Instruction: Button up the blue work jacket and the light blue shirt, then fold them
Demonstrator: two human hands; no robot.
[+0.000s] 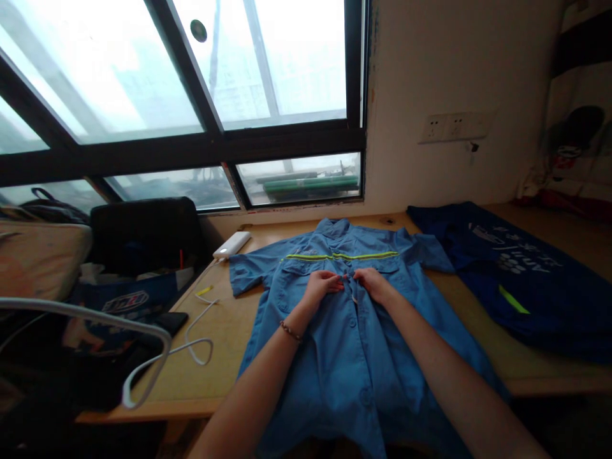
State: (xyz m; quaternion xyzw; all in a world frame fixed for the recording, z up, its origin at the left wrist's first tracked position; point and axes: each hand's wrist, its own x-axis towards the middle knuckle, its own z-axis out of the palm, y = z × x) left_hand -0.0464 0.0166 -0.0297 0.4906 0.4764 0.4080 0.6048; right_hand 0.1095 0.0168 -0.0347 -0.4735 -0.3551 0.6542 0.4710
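Head cam: left hand [321, 285] & right hand [375, 284] fingers pinched on blue shirt [354, 363]; black bag [143, 233] nearby.

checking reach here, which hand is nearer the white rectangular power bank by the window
Left. The left hand grips the front of the light blue shirt, right of the white rectangular power bank and nearer the person; the right hand grips beside it, farther right.

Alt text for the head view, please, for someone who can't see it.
The left hand and right hand pinch the front placket of a light blue shirt spread on a wooden table. A dark blue garment lies to its right.
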